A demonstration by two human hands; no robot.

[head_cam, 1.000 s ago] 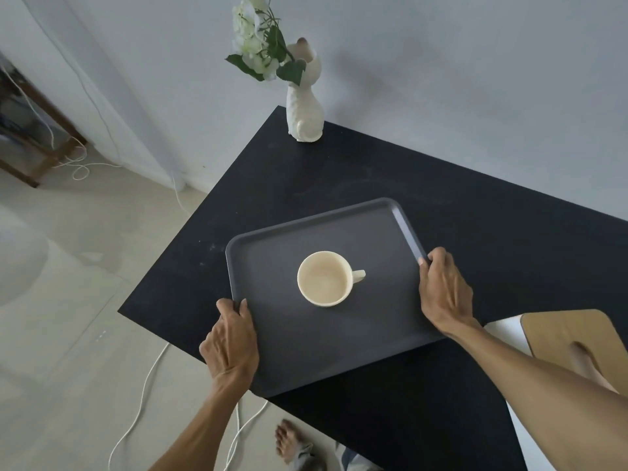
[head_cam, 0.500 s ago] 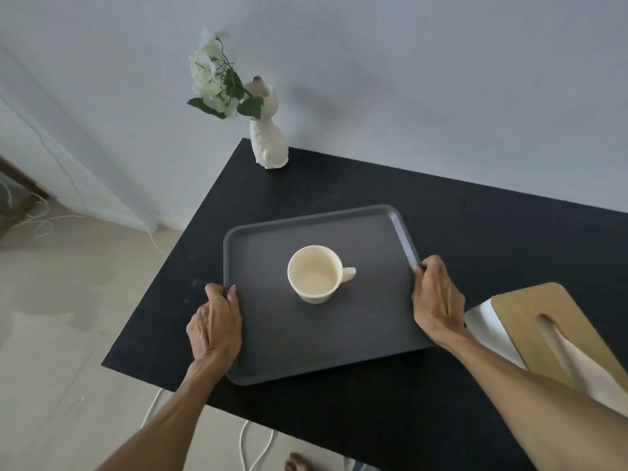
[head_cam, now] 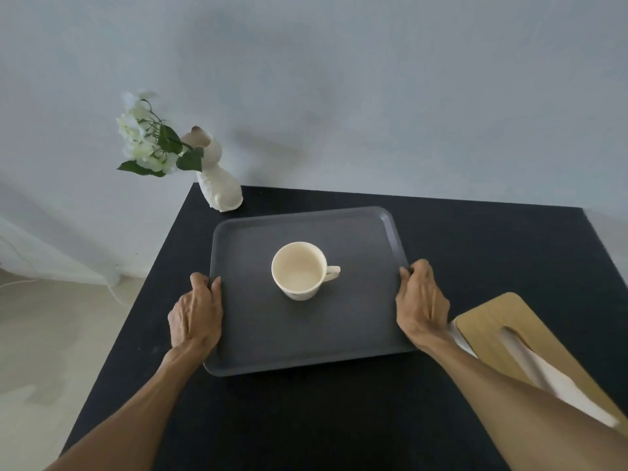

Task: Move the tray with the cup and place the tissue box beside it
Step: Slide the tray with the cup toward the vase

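The dark grey tray (head_cam: 258, 338) is gripped at its side rims by the left hand (head_cam: 195, 317) and right hand (head_cam: 421, 309), fingers wrapped over the edges. A cream cup (head_cam: 299, 270) is centred on it. Just right of the tray, the wooden-topped tissue box (head_cam: 492, 329) is seen. Behind the tray, bare black table (head_cam: 475, 239) is left, with a white vase (head_cam: 217, 185) at the corner.
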